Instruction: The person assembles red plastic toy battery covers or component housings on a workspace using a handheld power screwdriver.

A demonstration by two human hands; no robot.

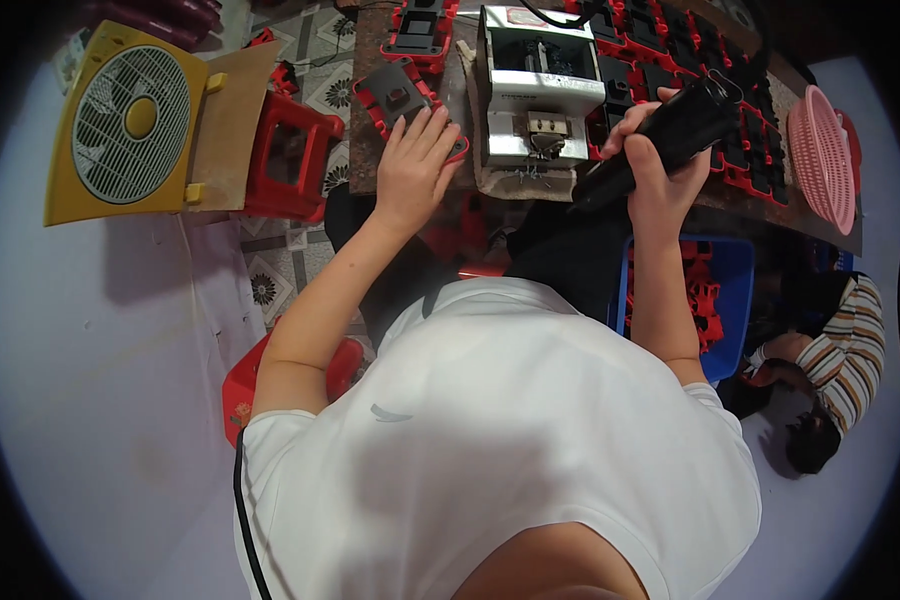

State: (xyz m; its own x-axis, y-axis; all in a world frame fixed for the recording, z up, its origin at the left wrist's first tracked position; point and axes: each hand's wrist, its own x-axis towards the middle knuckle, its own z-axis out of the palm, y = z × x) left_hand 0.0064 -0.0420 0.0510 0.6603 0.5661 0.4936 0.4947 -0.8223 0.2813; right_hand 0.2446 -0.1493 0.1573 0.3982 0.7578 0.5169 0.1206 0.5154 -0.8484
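Observation:
My left hand (416, 172) lies over the near edge of a red and black plastic housing (394, 92) at the table's left side. Its fingers are stretched out on the part, with the thumb apart on the right. My right hand (660, 165) is wrapped round a black electric screwdriver (682, 125), held tilted with its narrow end down to the left and a wire loop at its upper end. Between the hands stands a silver screw feeder (542, 95), with small screws in its open top and some scattered at its front. The screwdriver's end is beside its near right corner.
Rows of red and black housings (660, 40) cover the table's right side, with a pink basket (822, 160) beyond. A blue bin (738, 300) of red parts stands below. Left are a yellow fan (130, 120) and red stool (295, 155). Another person (840, 350) bends at the right.

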